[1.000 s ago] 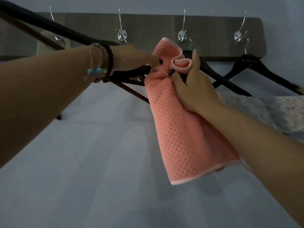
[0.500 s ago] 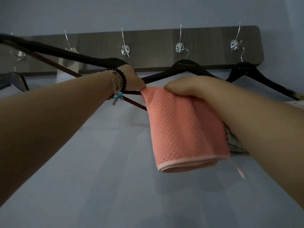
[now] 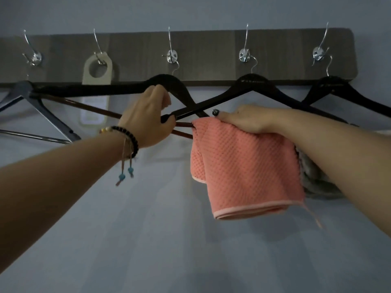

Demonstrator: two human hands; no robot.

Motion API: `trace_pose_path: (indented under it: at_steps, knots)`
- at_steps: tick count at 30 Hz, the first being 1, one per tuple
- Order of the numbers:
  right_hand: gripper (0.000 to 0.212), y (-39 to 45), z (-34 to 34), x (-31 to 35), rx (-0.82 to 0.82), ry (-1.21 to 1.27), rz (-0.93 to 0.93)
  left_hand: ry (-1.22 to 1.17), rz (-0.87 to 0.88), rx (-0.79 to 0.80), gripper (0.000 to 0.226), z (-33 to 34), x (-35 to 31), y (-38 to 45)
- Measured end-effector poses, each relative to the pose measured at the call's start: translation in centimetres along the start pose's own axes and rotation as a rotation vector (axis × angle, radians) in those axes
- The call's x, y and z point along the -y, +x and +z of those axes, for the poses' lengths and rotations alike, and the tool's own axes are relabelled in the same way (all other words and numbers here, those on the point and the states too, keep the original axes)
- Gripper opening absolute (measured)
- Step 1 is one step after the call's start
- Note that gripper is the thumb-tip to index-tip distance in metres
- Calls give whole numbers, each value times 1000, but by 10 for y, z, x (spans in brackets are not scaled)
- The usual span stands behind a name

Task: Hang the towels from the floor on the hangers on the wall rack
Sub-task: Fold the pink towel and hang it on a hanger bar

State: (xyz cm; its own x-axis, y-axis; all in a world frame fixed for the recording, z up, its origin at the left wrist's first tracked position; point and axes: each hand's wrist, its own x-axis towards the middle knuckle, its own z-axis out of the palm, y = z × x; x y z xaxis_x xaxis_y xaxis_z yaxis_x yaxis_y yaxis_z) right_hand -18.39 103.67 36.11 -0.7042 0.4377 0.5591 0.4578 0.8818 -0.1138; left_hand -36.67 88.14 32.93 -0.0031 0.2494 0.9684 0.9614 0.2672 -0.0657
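A pink waffle towel (image 3: 245,166) hangs folded over the lower bar of the middle black hanger (image 3: 167,83), which hangs from the middle hook (image 3: 171,57) of the dark wooden wall rack (image 3: 201,51). My left hand (image 3: 148,117) grips that hanger at its right shoulder and bar end. Resting flat on the towel's top fold at the bar is my right hand (image 3: 245,120), fingers together. A grey towel (image 3: 317,180) hangs behind my right forearm, mostly hidden.
Two more black hangers (image 3: 254,81) (image 3: 330,83) hang from hooks to the right. A grey hanger (image 3: 27,96) with a metal bar hangs at far left. A cream door tag (image 3: 97,70) hangs on the second hook. Plain wall lies below.
The towel has gone from bunched in my right hand to draped over the hanger bar. My left hand shifted up onto the hanger's shoulder. The view tilted upward.
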Motion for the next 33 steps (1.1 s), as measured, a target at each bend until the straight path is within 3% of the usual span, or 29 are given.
trace_pose_path:
  at_steps: [5,9,12,15,17,21,23,25,28,31,33]
  knots:
    - [80,8,10,1,-56,50,29,145,299,-257,8,20,27,-29]
    - [75,21,21,-7,-120,45,51,348,525,-165,12,44,52,-45]
    - [65,27,25,-11,-117,50,65,443,594,-101,26,61,70,-52]
    - [64,30,24,-14,-150,87,74,404,463,-47,31,71,82,-54]
    - [63,31,24,-16,-184,95,68,240,311,7,29,72,82,-54]
    - [58,31,27,-21,-208,74,49,-534,-140,201,16,73,51,-47]
    - [59,30,28,-21,-209,67,34,-932,-271,380,21,73,27,-41]
    - [63,28,30,-20,-233,58,8,-1193,-368,445,23,72,7,-34]
    - [57,20,32,-22,-316,54,-69,-1274,-423,358,31,75,-9,-27]
    - [27,7,35,-28,-361,106,-200,-1226,-418,273,29,80,-13,-28]
    - [27,-2,39,-28,-354,101,-273,-1186,-431,239,24,85,-12,-32]
